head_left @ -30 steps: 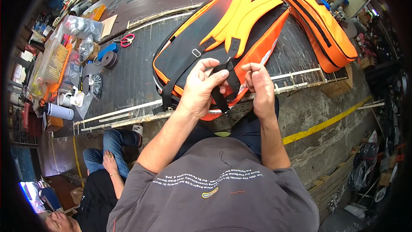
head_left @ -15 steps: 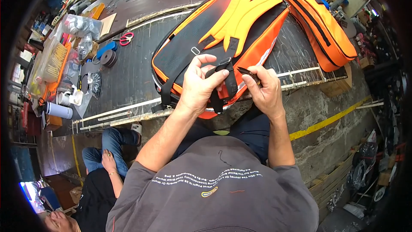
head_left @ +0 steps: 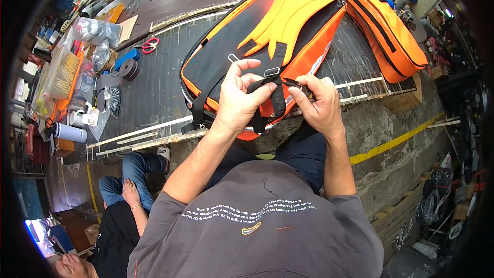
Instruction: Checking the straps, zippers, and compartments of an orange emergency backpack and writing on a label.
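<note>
An orange and black backpack [head_left: 226, 54] lies on the dark table with its yellow-orange shoulder straps facing up. My left hand [head_left: 237, 95] pinches a black webbing strap [head_left: 266, 81] between thumb and fingers at the pack's near end. A metal buckle [head_left: 271, 72] sits on the webbing just beyond my fingertips. In my right hand [head_left: 321, 105] is a pair of small dark thread snips [head_left: 294, 83], gripped between thumb and fingers. Their pointed tip meets or nearly meets the strap; whether they touch cannot be made out.
A second orange bag [head_left: 386, 33] lies to the right. Red-handled scissors [head_left: 150, 46], black tape rolls [head_left: 129, 70], a white cup [head_left: 70, 133] and plastic containers [head_left: 64, 72] stand on the left of the table [head_left: 159, 90]. Another person [head_left: 118, 216] sits at lower left.
The snips in my right hand have come closer to the strap. My left hand keeps its pinch, and the buckle has shifted slightly.
</note>
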`<state>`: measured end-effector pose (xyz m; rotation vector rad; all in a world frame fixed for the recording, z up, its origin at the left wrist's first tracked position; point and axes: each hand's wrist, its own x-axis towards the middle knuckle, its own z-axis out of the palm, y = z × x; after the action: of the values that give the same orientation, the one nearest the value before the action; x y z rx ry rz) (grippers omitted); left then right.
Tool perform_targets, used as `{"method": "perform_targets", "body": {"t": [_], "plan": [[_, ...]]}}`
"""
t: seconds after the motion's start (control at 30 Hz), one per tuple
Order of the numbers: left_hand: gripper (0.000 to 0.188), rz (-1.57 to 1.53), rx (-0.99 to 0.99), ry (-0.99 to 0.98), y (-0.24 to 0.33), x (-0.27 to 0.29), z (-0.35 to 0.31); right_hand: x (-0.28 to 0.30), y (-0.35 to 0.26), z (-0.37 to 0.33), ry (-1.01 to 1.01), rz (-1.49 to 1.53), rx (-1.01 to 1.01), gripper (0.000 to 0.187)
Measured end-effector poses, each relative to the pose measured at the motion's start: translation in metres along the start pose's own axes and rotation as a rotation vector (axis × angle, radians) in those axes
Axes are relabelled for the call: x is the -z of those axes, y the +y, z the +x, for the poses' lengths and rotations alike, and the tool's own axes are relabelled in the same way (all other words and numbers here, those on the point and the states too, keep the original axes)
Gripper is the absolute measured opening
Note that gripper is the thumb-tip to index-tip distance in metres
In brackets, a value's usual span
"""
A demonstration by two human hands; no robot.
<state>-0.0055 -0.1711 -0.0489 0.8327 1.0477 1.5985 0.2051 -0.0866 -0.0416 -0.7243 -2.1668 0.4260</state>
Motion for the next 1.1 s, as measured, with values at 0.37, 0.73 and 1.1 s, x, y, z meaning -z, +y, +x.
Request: {"method": "perform_targets", "body": {"t": [0.37, 0.73, 1.1], "plan": [[0.063, 0.008, 0.039, 0.001, -0.004, 0.007, 0.010, -0.008, 0.013, 0.002, -0.062, 0.203, -0.142, 0.021], [0.056, -0.153, 0.072, 0.112, -0.003, 0.032, 0.047, -0.049, -0.017, -0.014, -0.250, 1.124, -0.556, 0.015], [0.061, -0.123, 0.057, 0.106, -0.001, 0.042, 0.061, -0.067, -0.019, -0.025, -0.241, 0.958, -0.627, 0.016]]}}
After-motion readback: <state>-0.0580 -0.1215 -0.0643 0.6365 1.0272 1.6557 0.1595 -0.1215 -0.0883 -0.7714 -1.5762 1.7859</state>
